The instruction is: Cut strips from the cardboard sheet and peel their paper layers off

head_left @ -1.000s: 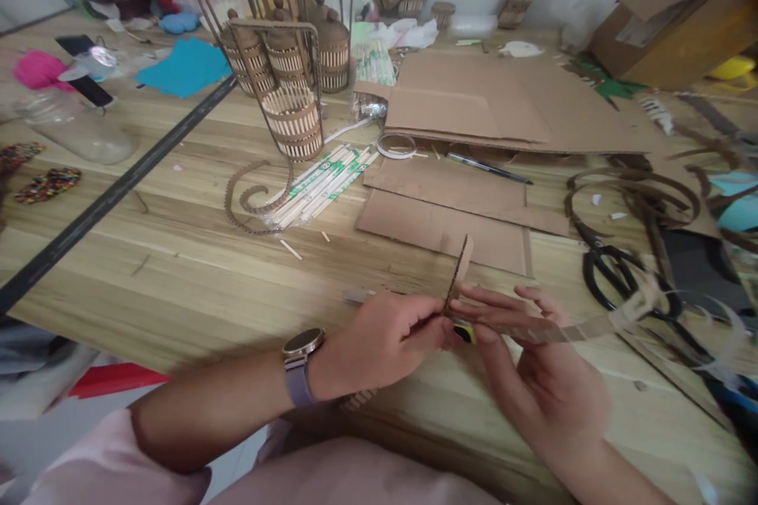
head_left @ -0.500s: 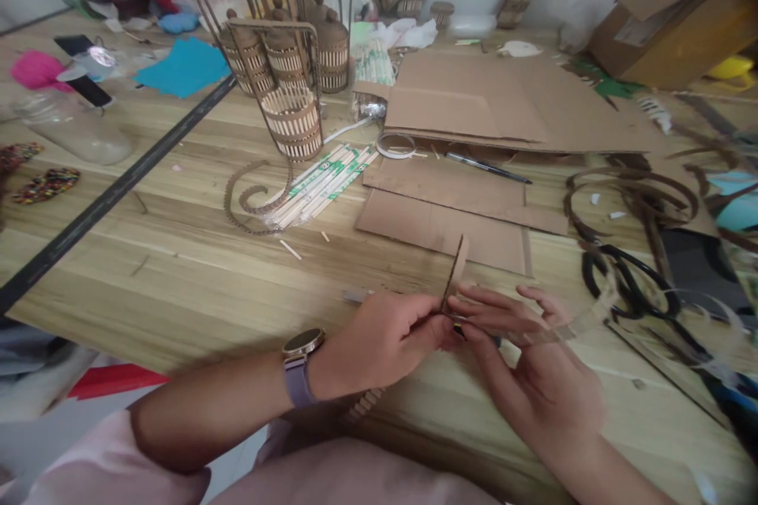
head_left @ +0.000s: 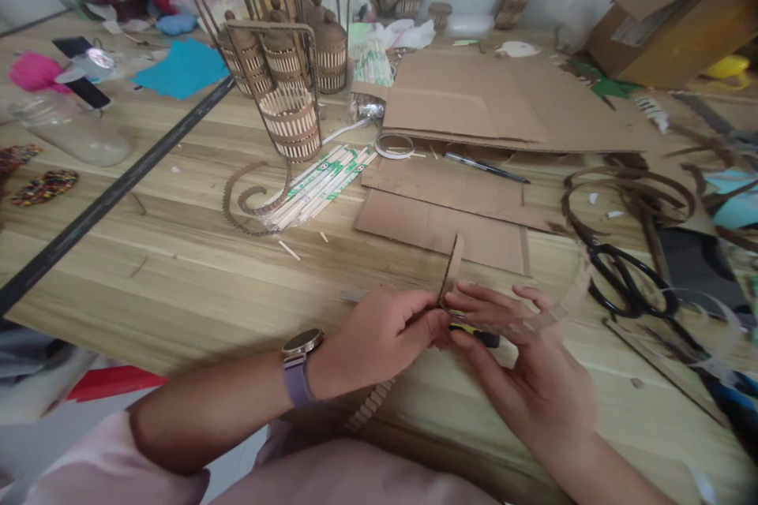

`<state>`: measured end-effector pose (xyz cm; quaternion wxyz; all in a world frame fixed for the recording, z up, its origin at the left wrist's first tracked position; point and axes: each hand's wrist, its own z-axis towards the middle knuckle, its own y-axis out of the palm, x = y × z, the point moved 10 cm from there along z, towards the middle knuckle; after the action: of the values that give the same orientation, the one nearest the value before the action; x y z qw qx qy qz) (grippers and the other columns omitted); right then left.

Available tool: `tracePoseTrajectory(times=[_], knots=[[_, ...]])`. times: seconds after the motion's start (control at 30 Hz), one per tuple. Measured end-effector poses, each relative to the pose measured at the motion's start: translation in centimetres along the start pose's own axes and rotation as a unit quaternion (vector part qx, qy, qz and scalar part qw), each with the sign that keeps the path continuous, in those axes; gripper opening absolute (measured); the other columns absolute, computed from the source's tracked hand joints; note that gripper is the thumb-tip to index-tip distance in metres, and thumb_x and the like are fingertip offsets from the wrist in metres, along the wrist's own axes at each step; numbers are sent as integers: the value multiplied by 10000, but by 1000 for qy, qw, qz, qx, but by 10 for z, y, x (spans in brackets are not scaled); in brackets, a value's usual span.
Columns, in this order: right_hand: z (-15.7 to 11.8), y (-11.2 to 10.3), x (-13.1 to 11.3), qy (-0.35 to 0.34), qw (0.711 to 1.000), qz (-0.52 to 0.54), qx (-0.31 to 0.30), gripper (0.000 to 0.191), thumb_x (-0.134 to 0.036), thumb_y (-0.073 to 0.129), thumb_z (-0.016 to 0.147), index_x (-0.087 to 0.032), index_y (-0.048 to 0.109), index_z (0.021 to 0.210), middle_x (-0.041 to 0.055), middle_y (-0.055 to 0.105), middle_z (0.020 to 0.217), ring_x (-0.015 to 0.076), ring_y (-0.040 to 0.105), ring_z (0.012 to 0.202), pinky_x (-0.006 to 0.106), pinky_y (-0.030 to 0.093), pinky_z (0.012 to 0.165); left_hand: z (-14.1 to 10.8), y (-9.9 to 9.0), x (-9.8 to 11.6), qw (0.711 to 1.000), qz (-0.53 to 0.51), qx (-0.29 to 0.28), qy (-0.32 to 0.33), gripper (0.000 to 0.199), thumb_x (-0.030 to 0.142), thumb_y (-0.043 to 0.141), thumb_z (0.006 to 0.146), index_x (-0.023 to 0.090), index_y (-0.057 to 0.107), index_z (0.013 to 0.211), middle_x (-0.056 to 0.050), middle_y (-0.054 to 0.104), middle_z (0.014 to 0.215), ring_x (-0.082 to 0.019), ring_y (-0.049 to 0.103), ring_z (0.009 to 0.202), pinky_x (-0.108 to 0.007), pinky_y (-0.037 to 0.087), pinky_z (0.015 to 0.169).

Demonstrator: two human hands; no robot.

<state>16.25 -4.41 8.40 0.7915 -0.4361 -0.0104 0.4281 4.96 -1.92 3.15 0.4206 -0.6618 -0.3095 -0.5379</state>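
Note:
My left hand [head_left: 394, 335] is closed in a pinch on a narrow corrugated cardboard strip [head_left: 452, 264], whose upper end stands up above the fingers. Another length of ribbed strip [head_left: 370, 406] hangs under my left wrist. My right hand [head_left: 527, 359] is beside it, fingers stretched out and fingertips at the pinched spot, the thumb apart from them. A pale translucent strip, like tape [head_left: 573, 292], runs across the right fingers and curls up to the right. Between thumb and fingers shows a yellow-and-black handle [head_left: 474, 331] lying on the table; the rest of it is hidden.
Ahead lie cardboard sheets [head_left: 462, 102], a pen [head_left: 485, 167], a tape roll [head_left: 395, 145] and wrapped sticks [head_left: 320, 189]. Small stick baskets with tall handles [head_left: 290, 122] stand at the back left. Black-handled scissors [head_left: 628, 284] and curled brown strips [head_left: 628, 181] are at the right.
My right thumb has moved down and away from the fingers, uncovering more of the yellow-and-black handle. My left hand keeps its pinch on the cardboard strip, almost unmoved.

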Motion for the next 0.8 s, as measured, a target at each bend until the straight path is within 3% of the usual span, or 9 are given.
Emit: tracePoseTrajectory(times=[0.23, 0.4, 0.6, 0.8], knots=[[0, -4, 0, -1, 1000, 2, 4, 117, -189, 605, 951, -268, 623, 1036, -18, 806, 949, 200, 759, 952, 426, 436, 1002, -3, 6, -6, 1000, 7, -15, -17, 312, 334, 463, 1021, 152, 697, 923, -57, 774, 865, -168, 705, 775, -246, 489, 689], [0, -8, 11, 47, 998, 30, 16, 123, -220, 582, 955, -278, 649, 1041, -16, 802, 958, 195, 754, 944, 414, 458, 987, -4, 9, -3, 999, 16, -32, -11, 310, 332, 483, 1010, 150, 716, 918, -44, 758, 826, -147, 671, 705, -233, 474, 662], [2, -7, 5, 14, 999, 49, 17, 132, -186, 603, 928, -288, 626, 1007, -36, 801, 905, 203, 762, 927, 427, 455, 970, -3, 7, -5, 1000, -6, -23, -16, 357, 439, 502, 1011, 153, 698, 928, -48, 754, 860, -163, 682, 764, -238, 478, 671], [1, -5, 1, -6, 997, 70, 10, 121, -157, 623, 913, -254, 585, 976, -6, 802, 931, 195, 767, 922, 418, 426, 1004, -2, 5, -6, 1000, -4, -10, -12, 323, 404, 482, 1022, 160, 676, 938, -46, 762, 884, -170, 699, 809, -246, 476, 684]])
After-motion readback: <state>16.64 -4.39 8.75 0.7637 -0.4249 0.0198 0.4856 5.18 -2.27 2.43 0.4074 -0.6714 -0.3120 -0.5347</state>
